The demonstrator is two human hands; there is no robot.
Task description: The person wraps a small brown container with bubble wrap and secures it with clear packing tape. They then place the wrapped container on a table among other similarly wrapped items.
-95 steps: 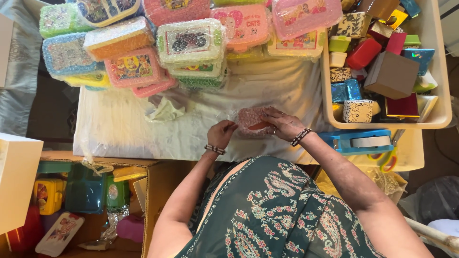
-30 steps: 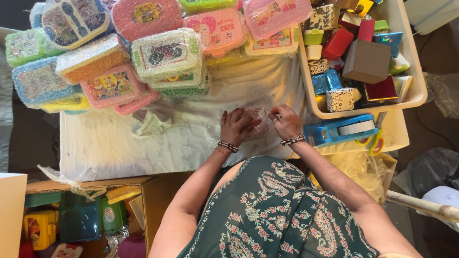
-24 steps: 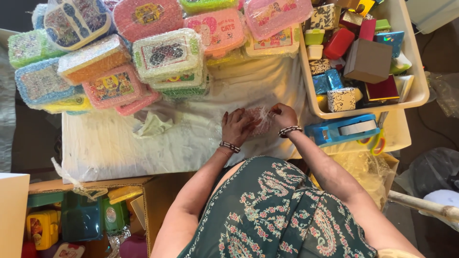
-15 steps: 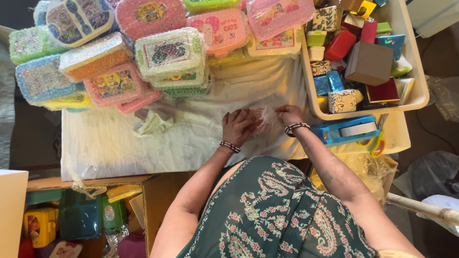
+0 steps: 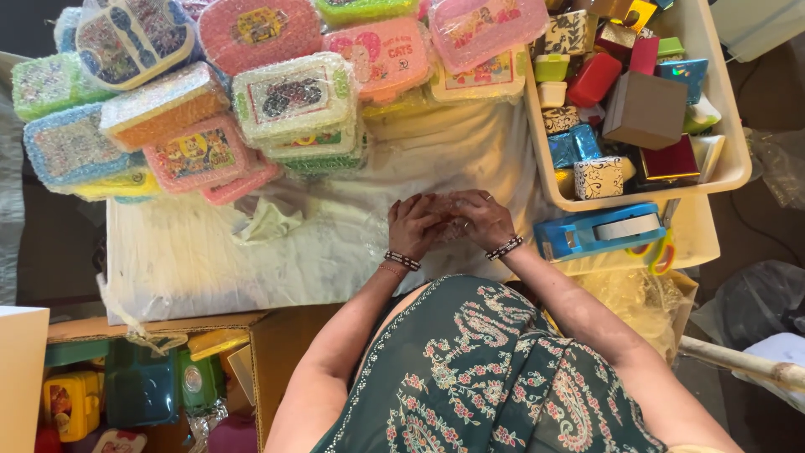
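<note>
Both hands meet at frame centre — the left hand (image 5: 412, 226) and right hand (image 5: 480, 216) are cupped together around a small reddish item in clear wrap (image 5: 442, 225), pinched between the fingertips, mostly hidden. The blue tape dispenser (image 5: 599, 231) lies just right, nearer the right hand.

Both hands, the left hand (image 5: 412, 225) touching the right hand (image 5: 478, 220), rest on the cloth-covered table (image 5: 218, 260); wrapped lunch boxes (image 5: 293, 105) are stacked behind them, a bin of small boxes (image 5: 721, 126) stands to the right (tape dispenser (image 5: 599, 231) just before it), and an open carton (image 5: 260, 344) lies below left
</note>
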